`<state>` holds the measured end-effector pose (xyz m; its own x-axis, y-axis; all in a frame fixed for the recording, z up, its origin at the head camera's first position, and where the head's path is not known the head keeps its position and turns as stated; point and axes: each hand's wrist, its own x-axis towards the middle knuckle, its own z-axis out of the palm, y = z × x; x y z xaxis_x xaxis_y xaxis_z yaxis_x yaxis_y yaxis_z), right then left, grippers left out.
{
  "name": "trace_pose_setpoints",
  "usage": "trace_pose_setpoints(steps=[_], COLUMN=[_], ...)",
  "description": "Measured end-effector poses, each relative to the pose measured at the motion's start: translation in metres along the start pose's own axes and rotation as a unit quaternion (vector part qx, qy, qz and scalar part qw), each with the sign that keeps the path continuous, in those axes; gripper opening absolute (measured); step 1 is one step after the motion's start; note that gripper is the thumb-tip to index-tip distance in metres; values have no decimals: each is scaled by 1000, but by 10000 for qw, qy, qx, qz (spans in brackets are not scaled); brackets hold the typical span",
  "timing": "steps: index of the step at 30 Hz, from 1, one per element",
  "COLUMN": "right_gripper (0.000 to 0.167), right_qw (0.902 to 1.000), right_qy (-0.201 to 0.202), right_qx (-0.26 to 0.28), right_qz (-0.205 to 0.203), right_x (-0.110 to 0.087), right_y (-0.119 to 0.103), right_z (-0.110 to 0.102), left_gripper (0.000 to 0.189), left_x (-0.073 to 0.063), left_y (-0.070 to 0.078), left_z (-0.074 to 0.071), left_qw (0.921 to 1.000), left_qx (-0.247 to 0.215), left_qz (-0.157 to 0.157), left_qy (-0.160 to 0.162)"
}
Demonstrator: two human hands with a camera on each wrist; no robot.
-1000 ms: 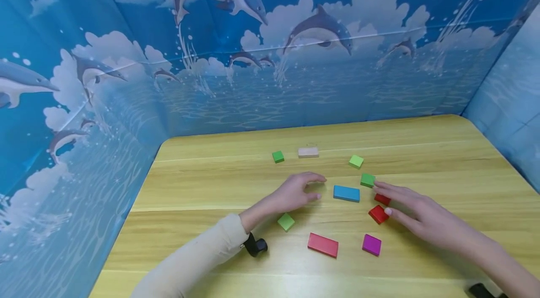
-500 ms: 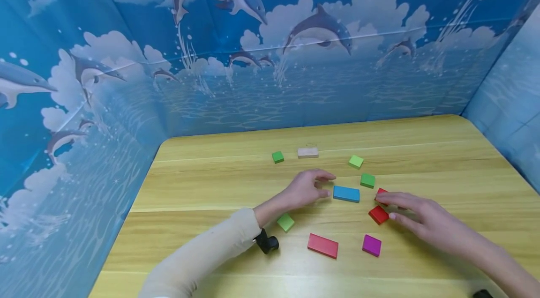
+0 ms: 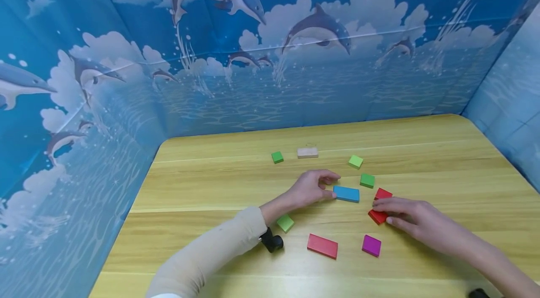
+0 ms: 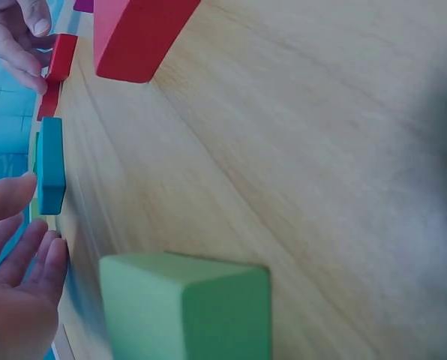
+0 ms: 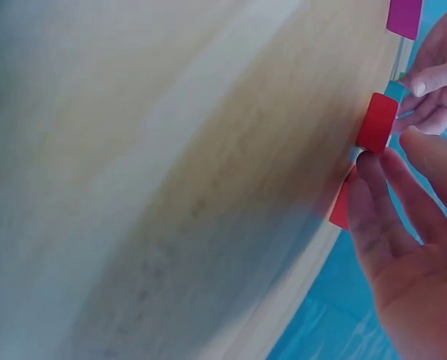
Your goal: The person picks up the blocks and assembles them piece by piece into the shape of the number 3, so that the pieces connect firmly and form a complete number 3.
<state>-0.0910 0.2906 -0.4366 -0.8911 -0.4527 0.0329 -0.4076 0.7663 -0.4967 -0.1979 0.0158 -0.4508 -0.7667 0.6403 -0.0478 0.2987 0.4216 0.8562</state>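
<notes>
My left hand (image 3: 310,189) reaches in from the left, at the left end of a blue rectangular block (image 3: 347,194). Its thumb is at the block's near corner; the fingers lie behind, loosely bent, with a gap to the thumb in the left wrist view. My right hand (image 3: 417,220) is over a red square block (image 3: 377,217), fingers across its far side and thumb by its right edge. Whether the thumb touches is unclear. Behind it sits a second red block (image 3: 383,193), partly visible beside the fingers in the right wrist view (image 5: 341,206).
Around the hands on the wooden table (image 3: 202,176) lie a green block (image 3: 367,180), light green blocks (image 3: 356,161) (image 3: 285,223), a pinkish-red block (image 3: 322,246), a purple block (image 3: 371,245), a darker green block (image 3: 277,157) and a pale block (image 3: 307,152). A dolphin-print curtain (image 3: 270,96) stands behind.
My left hand has moved right, up to the blue block. My right hand has drawn back toward me from the green block to the nearer red block, uncovering the farther red one.
</notes>
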Motion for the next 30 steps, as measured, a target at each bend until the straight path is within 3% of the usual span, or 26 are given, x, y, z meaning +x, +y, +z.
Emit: trace_pose_setpoints(steps=[5,11,19,30], right_gripper=[40,40,38,39], right_qw=[9996,9998,9997,9999], right_qy=[-246,-165,-157,-75], right_qx=[121,17,98,78], right_qz=[104,81,182,123], right_x=[2,5,6,7], right_y=[0,-1,-1,1], right_z=[2,5,7,8], left_gripper=[43,41,33,28], left_x=[4,7,6,5], left_y=[-1,-3,-2,-3], left_z=[4,7,10,10], left_qw=[9997,9997,9978,9974], left_qx=[208,246,661,719], left_qz=[40,-32,36,12], left_qy=[-101,-92,-83,-35])
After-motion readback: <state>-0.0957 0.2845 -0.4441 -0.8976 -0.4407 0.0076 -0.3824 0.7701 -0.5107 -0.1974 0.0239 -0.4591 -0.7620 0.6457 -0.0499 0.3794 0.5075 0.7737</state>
